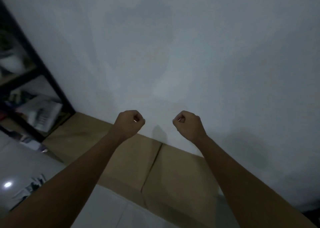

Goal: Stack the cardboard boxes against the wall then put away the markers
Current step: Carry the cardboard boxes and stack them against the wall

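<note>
Here, both arms reach fwd over the cardboard boxes. Left hand (129, 123) is clenched into a fist, fingers curled in, nothing in it. Right hand (187, 124) is the same: fist, holding nothing. Both hover in front of the white wall (173, 46), apart from each other, not touching it as far as can be seen.

Cardboard boxes (131, 160) sit below the hands w/ their back edge against the wall; a seam runs down the top btwn two brown panels. Markers can't be made out.

At left, a black shelf unit (37, 68) stands against the same wall, just beside the boxes, its contents blurred. Pale glossy floor (20, 160) lower left, w/ a light glare and some blurred papers on it.
</note>
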